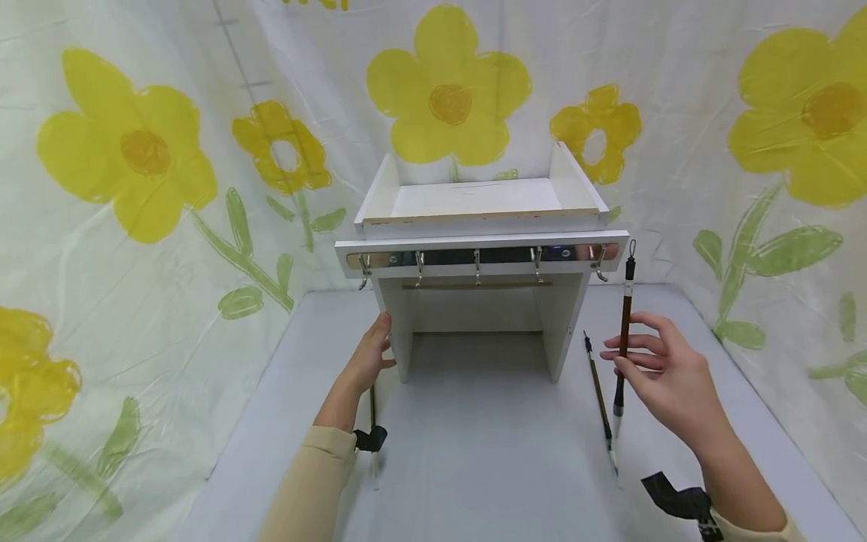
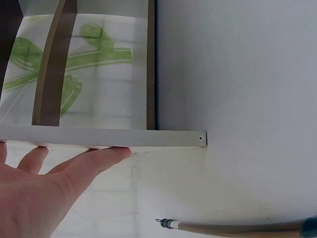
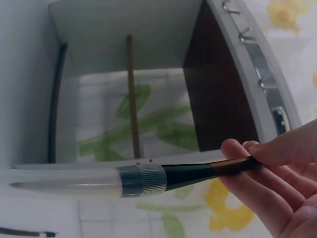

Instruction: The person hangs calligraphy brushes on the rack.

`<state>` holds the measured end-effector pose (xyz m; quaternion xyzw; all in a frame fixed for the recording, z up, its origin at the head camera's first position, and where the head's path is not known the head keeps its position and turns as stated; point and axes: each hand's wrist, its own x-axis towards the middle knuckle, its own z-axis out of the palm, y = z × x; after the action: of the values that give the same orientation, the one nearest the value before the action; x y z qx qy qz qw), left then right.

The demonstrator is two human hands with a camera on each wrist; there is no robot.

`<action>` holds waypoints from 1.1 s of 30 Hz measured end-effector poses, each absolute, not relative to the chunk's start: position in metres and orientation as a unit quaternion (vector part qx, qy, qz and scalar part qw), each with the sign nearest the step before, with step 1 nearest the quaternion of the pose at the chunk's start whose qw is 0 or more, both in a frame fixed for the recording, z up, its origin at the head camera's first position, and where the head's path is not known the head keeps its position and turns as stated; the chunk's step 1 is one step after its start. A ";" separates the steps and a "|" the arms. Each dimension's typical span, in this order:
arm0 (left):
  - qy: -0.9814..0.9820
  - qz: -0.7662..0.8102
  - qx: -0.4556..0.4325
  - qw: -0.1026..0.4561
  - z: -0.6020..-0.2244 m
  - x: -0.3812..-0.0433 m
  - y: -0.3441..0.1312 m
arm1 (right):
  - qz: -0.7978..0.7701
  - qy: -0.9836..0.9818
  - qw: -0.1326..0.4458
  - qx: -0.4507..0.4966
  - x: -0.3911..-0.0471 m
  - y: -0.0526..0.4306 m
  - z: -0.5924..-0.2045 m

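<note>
A white wooden shelf rack [image 1: 484,223] stands on the table, with a metal strip of several hooks [image 1: 477,265] across its front. My left hand [image 1: 369,354] touches the rack's left side panel; in the left wrist view its extended fingers lie along that panel. My right hand [image 1: 667,376] pinches a writing brush [image 1: 626,309] by its brown handle, to the right of the rack. The brush is upright, hanging loop at the top and tip downward. A clear cap [image 3: 74,183] covers its bristles in the right wrist view.
A second brush [image 1: 597,384] lies on the table between the rack and my right hand. Another brush [image 2: 237,229] lies left of the rack, partly hidden by my left wrist in the head view. A flowered curtain [image 1: 501,98] hangs behind and around the table [image 1: 474,467].
</note>
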<state>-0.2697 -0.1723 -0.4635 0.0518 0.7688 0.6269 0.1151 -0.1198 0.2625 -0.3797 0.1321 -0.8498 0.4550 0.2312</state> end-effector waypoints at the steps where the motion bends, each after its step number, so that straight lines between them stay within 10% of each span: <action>1: 0.769 0.626 0.054 0.115 -0.464 -0.270 -0.173 | 0.457 -0.849 0.229 0.137 -0.120 0.260 -0.379; 33: 0.769 0.627 0.054 0.108 -0.463 -0.269 -0.173 | 0.454 -0.853 0.165 0.197 -0.123 0.223 -0.392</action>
<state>-0.2690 -0.1728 -0.4627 0.0542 0.7693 0.6273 0.1077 -0.1235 0.2227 -0.3920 0.1972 -0.8530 0.4542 0.1650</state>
